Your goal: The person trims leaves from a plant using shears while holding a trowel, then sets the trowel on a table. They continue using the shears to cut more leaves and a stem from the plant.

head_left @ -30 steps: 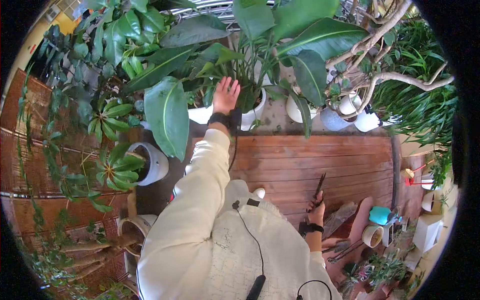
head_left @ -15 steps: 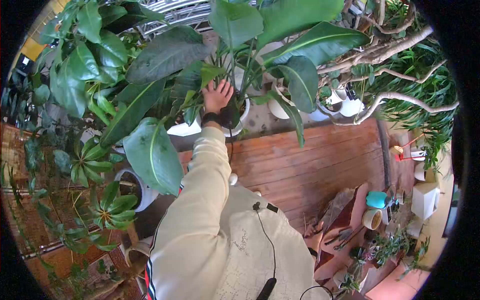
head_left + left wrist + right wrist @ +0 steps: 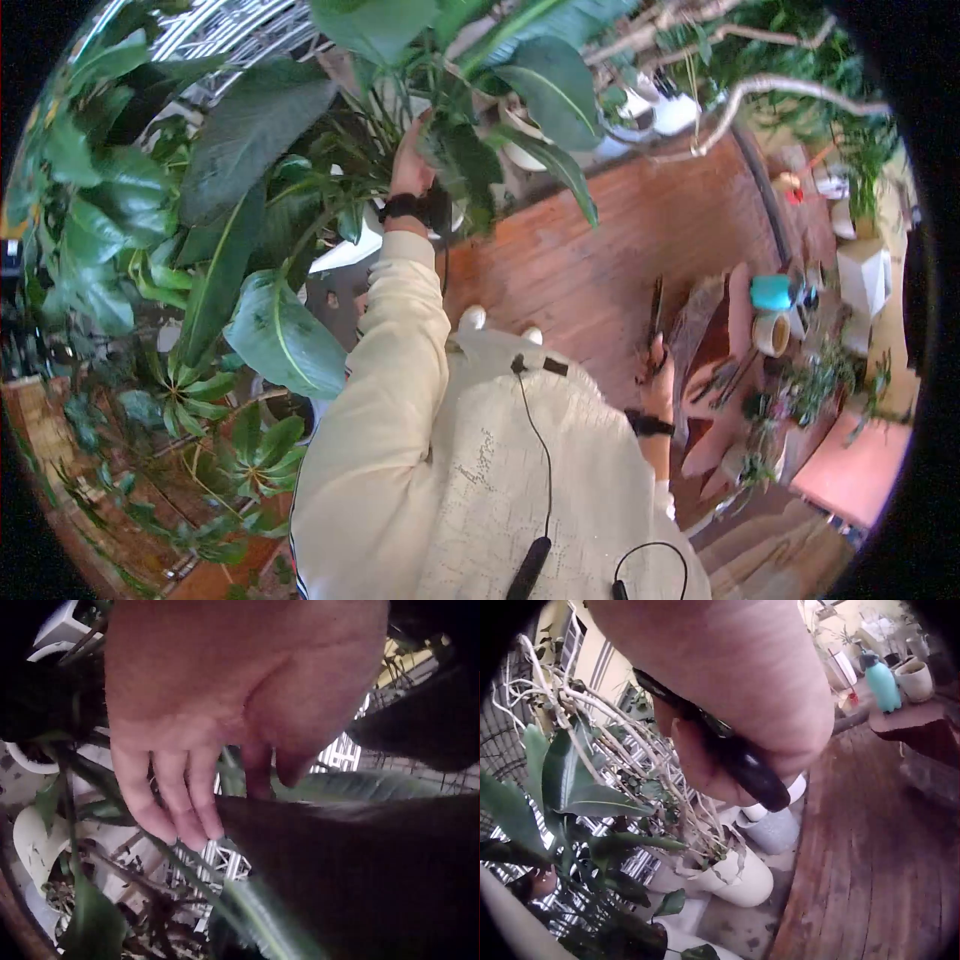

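Observation:
My left hand (image 3: pixel 411 168) is up among the stems of a broad-leaved potted plant. A dark green leaf (image 3: pixel 468 172) hangs just right of it. In the left wrist view, the fingers (image 3: pixel 171 784) bend downward, and the thumb and index finger pinch the edge of a large dark leaf (image 3: pixel 352 877); part of the index finger is hidden behind it. Low at my right side, my right hand (image 3: pixel 657 372) grips a black tool (image 3: pixel 656 305) whose long narrow end points away from me. Its rounded black handle (image 3: pixel 756 778) sticks out of the fist in the right wrist view.
A wooden deck (image 3: pixel 600 240) lies ahead. Bare branches (image 3: pixel 770 85) reach in from the upper right. White pots (image 3: pixel 742 879) stand along the deck's edge. At right are a turquoise spray bottle (image 3: pixel 770 292), a small pot (image 3: pixel 770 335) and a white planter (image 3: pixel 863 275).
My left hand, spread against the stems before, has turned and gone deeper into the foliage, and now holds a leaf. My right hand, mostly out of sight half a second ago, shows again with the tool.

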`<act>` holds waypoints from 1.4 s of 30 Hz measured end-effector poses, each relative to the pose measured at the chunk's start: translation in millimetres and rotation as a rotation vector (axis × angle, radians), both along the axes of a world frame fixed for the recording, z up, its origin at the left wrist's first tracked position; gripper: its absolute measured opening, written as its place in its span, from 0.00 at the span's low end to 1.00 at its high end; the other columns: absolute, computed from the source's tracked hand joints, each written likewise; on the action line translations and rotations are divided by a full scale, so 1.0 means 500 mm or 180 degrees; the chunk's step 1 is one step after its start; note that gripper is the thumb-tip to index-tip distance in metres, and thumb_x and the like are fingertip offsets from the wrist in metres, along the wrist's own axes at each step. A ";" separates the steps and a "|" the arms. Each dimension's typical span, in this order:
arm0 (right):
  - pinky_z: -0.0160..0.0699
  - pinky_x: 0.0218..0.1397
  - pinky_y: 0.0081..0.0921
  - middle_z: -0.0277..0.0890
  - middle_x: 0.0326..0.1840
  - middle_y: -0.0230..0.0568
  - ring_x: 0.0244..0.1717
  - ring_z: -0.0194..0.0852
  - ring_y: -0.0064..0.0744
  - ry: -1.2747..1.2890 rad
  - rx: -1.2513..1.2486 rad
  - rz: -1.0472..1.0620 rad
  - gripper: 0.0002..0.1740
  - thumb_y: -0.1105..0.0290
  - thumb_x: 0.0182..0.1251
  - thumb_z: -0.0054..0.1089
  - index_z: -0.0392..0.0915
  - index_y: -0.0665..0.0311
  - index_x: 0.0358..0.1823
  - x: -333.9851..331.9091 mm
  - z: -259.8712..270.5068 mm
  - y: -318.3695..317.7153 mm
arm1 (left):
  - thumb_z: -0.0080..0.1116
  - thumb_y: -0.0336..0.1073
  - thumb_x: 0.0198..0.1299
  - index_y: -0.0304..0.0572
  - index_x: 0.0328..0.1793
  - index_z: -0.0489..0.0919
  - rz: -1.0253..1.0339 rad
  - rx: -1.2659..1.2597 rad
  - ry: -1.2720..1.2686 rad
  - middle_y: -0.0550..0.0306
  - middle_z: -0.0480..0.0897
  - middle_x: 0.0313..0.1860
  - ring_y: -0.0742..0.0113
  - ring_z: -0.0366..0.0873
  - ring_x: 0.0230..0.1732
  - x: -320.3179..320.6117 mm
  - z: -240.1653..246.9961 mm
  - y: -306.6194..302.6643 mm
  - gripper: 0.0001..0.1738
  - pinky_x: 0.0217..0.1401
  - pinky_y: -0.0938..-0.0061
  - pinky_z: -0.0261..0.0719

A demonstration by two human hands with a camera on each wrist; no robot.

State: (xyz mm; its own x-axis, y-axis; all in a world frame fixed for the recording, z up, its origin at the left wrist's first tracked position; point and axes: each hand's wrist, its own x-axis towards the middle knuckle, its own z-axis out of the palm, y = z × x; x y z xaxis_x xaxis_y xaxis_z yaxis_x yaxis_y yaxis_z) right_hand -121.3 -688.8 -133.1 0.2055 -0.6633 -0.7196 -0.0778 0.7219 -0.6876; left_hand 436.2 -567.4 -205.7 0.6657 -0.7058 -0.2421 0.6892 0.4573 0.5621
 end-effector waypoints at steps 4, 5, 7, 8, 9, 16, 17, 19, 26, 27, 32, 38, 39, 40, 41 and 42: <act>0.49 0.19 0.17 0.60 0.21 0.22 0.18 0.54 0.15 -0.0065 -0.0686 0.0880 0.15 0.53 0.73 0.48 0.66 0.51 0.30 0.040 0.051 0.017 | 0.55 0.51 0.66 0.51 0.61 0.76 0.0008 0.1048 -0.0463 0.61 0.79 0.48 0.69 0.76 0.44 -0.065 0.093 -0.031 0.22 0.42 0.75 0.72; 0.49 0.21 0.16 0.59 0.22 0.21 0.19 0.53 0.13 -0.0029 -0.0744 0.0745 0.11 0.56 0.73 0.51 0.68 0.53 0.35 0.029 0.030 0.019 | 0.57 0.49 0.65 0.50 0.57 0.78 0.0057 0.0983 -0.0548 0.62 0.80 0.44 0.71 0.77 0.39 -0.060 0.070 -0.037 0.19 0.37 0.78 0.72; 0.49 0.21 0.16 0.58 0.23 0.21 0.20 0.52 0.13 0.0040 -0.0941 0.0836 0.10 0.58 0.72 0.53 0.69 0.54 0.38 0.047 0.056 0.032 | 0.63 0.42 0.61 0.47 0.47 0.81 0.0175 0.0678 -0.0601 0.65 0.81 0.34 0.75 0.77 0.28 -0.045 0.046 -0.052 0.12 0.26 0.85 0.69; 0.49 0.22 0.15 0.58 0.23 0.21 0.20 0.51 0.13 0.0089 -0.1140 0.1000 0.10 0.59 0.70 0.56 0.70 0.55 0.41 0.055 0.064 0.037 | 0.65 0.39 0.60 0.45 0.46 0.81 0.0490 0.0853 -0.0445 0.65 0.81 0.32 0.73 0.77 0.26 -0.065 0.081 -0.064 0.11 0.24 0.81 0.72; 0.51 0.23 0.15 0.60 0.25 0.21 0.22 0.52 0.12 -0.0035 -0.1179 0.1234 0.15 0.61 0.67 0.61 0.70 0.59 0.49 0.047 0.060 0.034 | 0.66 0.37 0.59 0.44 0.45 0.81 0.0325 0.0851 -0.0401 0.64 0.81 0.32 0.72 0.78 0.27 -0.051 0.061 -0.062 0.10 0.26 0.79 0.74; 0.63 0.36 0.12 0.69 0.39 0.27 0.37 0.63 0.13 -0.0064 -0.1295 0.1452 0.28 0.56 0.64 0.65 0.69 0.67 0.57 0.081 0.109 0.066 | 0.67 0.31 0.57 0.46 0.51 0.78 0.0132 0.1169 -0.0679 0.62 0.82 0.38 0.68 0.81 0.37 0.012 0.032 -0.067 0.16 0.35 0.75 0.79; 0.63 0.36 0.12 0.69 0.39 0.27 0.37 0.63 0.13 -0.0060 -0.1289 0.1430 0.28 0.56 0.64 0.65 0.69 0.67 0.57 0.083 0.109 0.067 | 0.66 0.31 0.57 0.47 0.54 0.75 0.0216 0.1360 -0.0511 0.60 0.81 0.41 0.66 0.80 0.39 -0.016 0.079 -0.070 0.19 0.39 0.73 0.80; 0.68 0.47 0.16 0.71 0.47 0.29 0.46 0.66 0.19 0.0024 -0.1430 0.1536 0.31 0.57 0.63 0.66 0.68 0.68 0.60 0.094 0.112 0.070 | 0.66 0.31 0.57 0.47 0.55 0.75 0.0140 0.1405 -0.0403 0.59 0.81 0.42 0.65 0.79 0.41 -0.009 0.078 -0.078 0.20 0.40 0.73 0.80; 0.64 0.61 0.24 0.71 0.55 0.38 0.56 0.67 0.29 0.0055 -0.1871 0.1568 0.35 0.59 0.61 0.67 0.64 0.69 0.64 0.134 0.122 0.074 | 0.65 0.33 0.57 0.46 0.53 0.75 -0.0273 0.1469 -0.0250 0.58 0.80 0.48 0.61 0.77 0.47 0.017 0.070 -0.098 0.18 0.44 0.71 0.79; 0.64 0.61 0.24 0.72 0.55 0.39 0.56 0.67 0.28 0.0184 -0.1988 0.1686 0.36 0.59 0.60 0.68 0.64 0.69 0.64 0.134 0.113 0.072 | 0.65 0.34 0.58 0.47 0.50 0.76 -0.0150 0.1547 -0.0223 0.57 0.80 0.47 0.61 0.75 0.49 0.010 0.075 -0.102 0.15 0.48 0.71 0.78; 0.72 0.52 0.32 0.72 0.43 0.46 0.45 0.72 0.41 0.0692 -0.2898 0.1889 0.39 0.62 0.51 0.74 0.65 0.67 0.62 0.182 0.112 0.074 | 0.66 0.35 0.57 0.44 0.48 0.77 -0.0110 0.1494 -0.0147 0.55 0.79 0.48 0.59 0.73 0.53 -0.003 0.101 -0.103 0.14 0.55 0.67 0.75; 0.72 0.53 0.37 0.73 0.46 0.53 0.47 0.72 0.49 0.0832 -0.3525 0.1855 0.38 0.59 0.50 0.74 0.65 0.69 0.59 0.245 0.100 0.071 | 0.66 0.37 0.57 0.41 0.50 0.77 0.0112 0.1470 0.0000 0.54 0.79 0.49 0.58 0.74 0.53 -0.024 0.130 -0.101 0.17 0.57 0.67 0.75; 0.72 0.55 0.37 0.73 0.47 0.54 0.49 0.73 0.49 0.0690 -0.3281 0.1817 0.38 0.58 0.51 0.74 0.65 0.69 0.59 0.254 0.095 0.073 | 0.66 0.38 0.58 0.40 0.50 0.77 0.0107 0.1542 -0.0069 0.54 0.79 0.49 0.59 0.74 0.53 -0.029 0.138 -0.098 0.17 0.57 0.67 0.75; 0.71 0.56 0.37 0.73 0.48 0.55 0.51 0.73 0.50 0.0545 -0.3037 0.1774 0.38 0.58 0.52 0.74 0.65 0.69 0.59 0.259 0.092 0.072 | 0.65 0.39 0.58 0.40 0.50 0.77 0.0103 0.1615 -0.0144 0.54 0.80 0.49 0.59 0.74 0.53 -0.035 0.147 -0.097 0.17 0.57 0.67 0.76; 0.71 0.57 0.37 0.73 0.49 0.56 0.52 0.73 0.50 0.0599 -0.2905 0.1850 0.38 0.57 0.52 0.73 0.64 0.69 0.59 0.263 0.091 0.071 | 0.65 0.39 0.58 0.40 0.50 0.77 0.0100 0.1619 -0.0152 0.54 0.80 0.49 0.59 0.74 0.53 -0.038 0.151 -0.098 0.17 0.57 0.67 0.76; 0.71 0.57 0.37 0.73 0.49 0.56 0.52 0.73 0.50 0.0593 -0.2901 0.1842 0.38 0.57 0.52 0.73 0.64 0.69 0.59 0.268 0.091 0.071 | 0.65 0.40 0.59 0.40 0.50 0.77 0.0146 0.1683 -0.0155 0.54 0.80 0.48 0.59 0.75 0.52 -0.041 0.156 -0.099 0.17 0.57 0.67 0.76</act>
State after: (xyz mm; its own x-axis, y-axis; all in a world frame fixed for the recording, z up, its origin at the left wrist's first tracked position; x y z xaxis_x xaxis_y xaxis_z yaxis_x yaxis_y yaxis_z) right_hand 12.8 -653.5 -87.6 0.5963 -0.8006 -0.0599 -0.3994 -0.2311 -0.8871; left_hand 415.7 -617.0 -127.7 0.7123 -0.4658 -0.5250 0.6425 0.1317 0.7549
